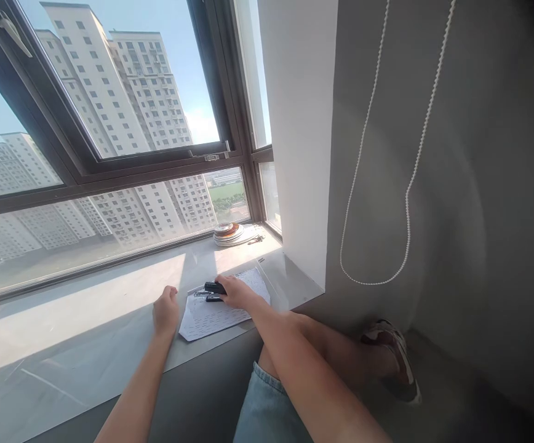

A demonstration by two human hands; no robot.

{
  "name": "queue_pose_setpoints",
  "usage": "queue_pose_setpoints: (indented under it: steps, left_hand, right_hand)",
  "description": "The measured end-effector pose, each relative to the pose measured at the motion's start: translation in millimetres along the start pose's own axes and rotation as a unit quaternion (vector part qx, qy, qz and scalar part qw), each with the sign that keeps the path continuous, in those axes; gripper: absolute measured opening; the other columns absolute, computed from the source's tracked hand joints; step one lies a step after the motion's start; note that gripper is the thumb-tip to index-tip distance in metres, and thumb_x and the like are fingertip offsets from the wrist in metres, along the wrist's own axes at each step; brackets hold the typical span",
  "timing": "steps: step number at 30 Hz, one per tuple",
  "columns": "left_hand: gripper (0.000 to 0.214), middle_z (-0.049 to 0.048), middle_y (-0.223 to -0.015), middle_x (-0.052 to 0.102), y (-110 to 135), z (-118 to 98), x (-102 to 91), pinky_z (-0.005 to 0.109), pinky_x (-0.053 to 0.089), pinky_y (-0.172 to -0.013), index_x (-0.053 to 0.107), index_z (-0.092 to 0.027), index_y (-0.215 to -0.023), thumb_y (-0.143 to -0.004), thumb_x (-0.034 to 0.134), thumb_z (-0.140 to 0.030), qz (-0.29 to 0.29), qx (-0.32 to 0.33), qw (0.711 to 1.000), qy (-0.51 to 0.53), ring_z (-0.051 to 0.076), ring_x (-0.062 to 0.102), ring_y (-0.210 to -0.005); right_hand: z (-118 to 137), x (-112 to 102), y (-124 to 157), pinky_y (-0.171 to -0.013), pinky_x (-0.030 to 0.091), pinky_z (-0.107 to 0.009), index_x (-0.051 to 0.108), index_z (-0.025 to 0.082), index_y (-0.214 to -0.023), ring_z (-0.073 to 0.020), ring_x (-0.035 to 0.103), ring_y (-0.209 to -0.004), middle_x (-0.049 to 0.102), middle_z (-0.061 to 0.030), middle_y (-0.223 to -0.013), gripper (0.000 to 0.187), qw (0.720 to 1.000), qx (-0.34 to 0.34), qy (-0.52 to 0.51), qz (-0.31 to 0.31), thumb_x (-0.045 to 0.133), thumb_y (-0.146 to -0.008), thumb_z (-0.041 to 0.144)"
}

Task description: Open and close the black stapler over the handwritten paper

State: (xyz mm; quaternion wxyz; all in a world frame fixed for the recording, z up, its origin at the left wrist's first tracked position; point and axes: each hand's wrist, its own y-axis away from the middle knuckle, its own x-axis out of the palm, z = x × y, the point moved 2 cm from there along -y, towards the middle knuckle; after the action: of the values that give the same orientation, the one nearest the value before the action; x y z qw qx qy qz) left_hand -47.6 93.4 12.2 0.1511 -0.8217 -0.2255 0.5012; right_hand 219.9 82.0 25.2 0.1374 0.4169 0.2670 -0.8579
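Note:
A printed sheet of paper (223,307) lies on the pale stone windowsill (87,332). On its upper left edge sits a black stapler (212,290), and my right hand (235,291) is closed over the stapler's right end. Just left of the paper my left hand (165,309) rests on the sill as a loose fist, with nothing seen in it.
A stack of plates (230,234) with a small dark object beside it stands at the sill's far right corner by the window. A beaded blind cord (387,184) hangs on the grey wall. My bent knee and sandalled foot (394,357) are below the sill.

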Motion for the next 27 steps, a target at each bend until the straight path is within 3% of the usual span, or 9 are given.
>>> queue_pose_setpoints:
  steps: [8, 16, 27]
  left_hand:
    - [0.044, 0.013, -0.116, 0.067, -1.2, -9.8, -6.9, 0.036, 0.046, -0.102, 0.063, -0.016, -0.113, -0.104, 0.024, -0.034, -0.079, 0.09, 0.989, 0.092, 0.026, 0.061, -0.115]
    - [0.043, 0.003, -0.084, 0.05, 3.0, -13.2, -8.0, 0.034, 0.047, -0.073, 0.068, -0.017, -0.125, -0.101, 0.037, -0.034, -0.059, 0.158, 0.972, 0.165, 0.021, 0.053, -0.075]
    - [0.038, 0.0036, -0.093, 0.05, 8.1, -21.1, -6.0, 0.034, 0.049, -0.076, 0.071, -0.023, -0.125, -0.101, 0.045, -0.034, 0.011, 0.196, 0.954, 0.228, 0.02, 0.055, -0.084]
  right_hand:
    - [0.8, 1.2, -1.0, -0.074, 0.045, -0.03, 0.052, 0.024, -0.126, -0.0272, 0.061, -0.104, 0.066, -0.0097, -0.113, 0.042, 1.0, 0.005, 0.012, 0.007, 0.068, -0.087, 0.019]
    - [-3.1, 4.3, -2.4, -0.071, 0.044, -0.028, 0.052, 0.025, -0.127, -0.0258, 0.062, -0.098, 0.065, -0.009, -0.112, 0.043, 1.0, 0.013, 0.0, 0.015, 0.068, -0.088, 0.021]
    - [-0.6, 3.1, -1.7, -0.075, 0.045, -0.029, 0.052, 0.024, -0.128, -0.0267, 0.062, -0.102, 0.065, -0.0105, -0.115, 0.044, 1.0, 0.012, 0.005, 0.019, 0.066, -0.087, 0.019]
